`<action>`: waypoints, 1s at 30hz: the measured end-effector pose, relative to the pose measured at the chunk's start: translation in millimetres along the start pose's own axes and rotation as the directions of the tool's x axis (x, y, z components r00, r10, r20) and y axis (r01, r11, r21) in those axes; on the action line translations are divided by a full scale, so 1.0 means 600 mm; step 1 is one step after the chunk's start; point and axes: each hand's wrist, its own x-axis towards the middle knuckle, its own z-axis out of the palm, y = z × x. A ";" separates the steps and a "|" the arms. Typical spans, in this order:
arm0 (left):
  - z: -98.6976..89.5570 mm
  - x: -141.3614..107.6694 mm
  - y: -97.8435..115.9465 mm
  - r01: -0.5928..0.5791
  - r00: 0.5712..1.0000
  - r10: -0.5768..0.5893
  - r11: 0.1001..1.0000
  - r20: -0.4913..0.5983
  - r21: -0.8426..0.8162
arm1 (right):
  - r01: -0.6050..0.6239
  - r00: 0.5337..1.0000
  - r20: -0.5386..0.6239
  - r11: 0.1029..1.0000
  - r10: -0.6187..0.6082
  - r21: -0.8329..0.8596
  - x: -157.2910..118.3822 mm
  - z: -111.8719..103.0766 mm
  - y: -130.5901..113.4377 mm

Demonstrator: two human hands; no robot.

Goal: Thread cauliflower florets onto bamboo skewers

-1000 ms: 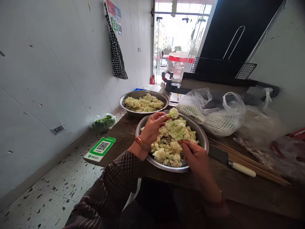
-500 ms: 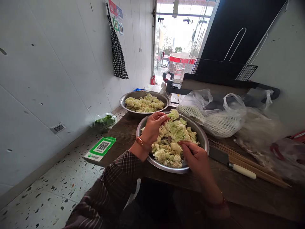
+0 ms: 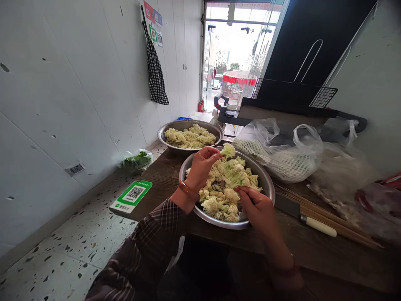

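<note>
My left hand (image 3: 202, 167) pinches a small pale-green cauliflower floret (image 3: 228, 150) by its stem, above the far rim of the near metal bowl (image 3: 268, 184). Lower and to the right, my right hand (image 3: 255, 205) is closed, thumb and fingertips pressed together over the bowl. What it grips is too small or hidden to make out. Close to its fingertips, a cluster of cauliflower florets (image 3: 233, 172) stretches toward my left hand. More loose cauliflower pieces (image 3: 217, 205) fill the bowl below both hands.
A second metal bowl (image 3: 162, 133) of cauliflower stands behind. At right lie a cleaver (image 3: 288, 205) with a pale handle, thin wooden skewers (image 3: 341, 223) and plastic bags (image 3: 291, 161). A green QR-code card (image 3: 134, 193) sits at the table's left corner; bagged greens (image 3: 138, 159) lie beyond.
Both hands stay almost in place. The floret in my left hand has turned or shifted very slightly; the bowls and other things have not moved.
</note>
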 end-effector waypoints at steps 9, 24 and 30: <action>-0.006 0.001 0.004 -0.113 0.994 0.110 0.964 0.024 0.243 | 0.015 1.000 -0.015 0.999 -0.014 0.030 -0.001 -0.002 0.001; -0.014 -0.008 0.018 -0.128 0.989 0.100 0.944 0.108 0.303 | 0.031 0.997 -0.074 0.999 -0.030 0.025 -0.003 -0.002 0.004; -0.010 -0.013 0.020 -0.141 0.981 0.091 0.941 0.170 0.308 | 0.012 0.995 -0.095 1.000 -0.010 0.016 -0.005 -0.002 0.000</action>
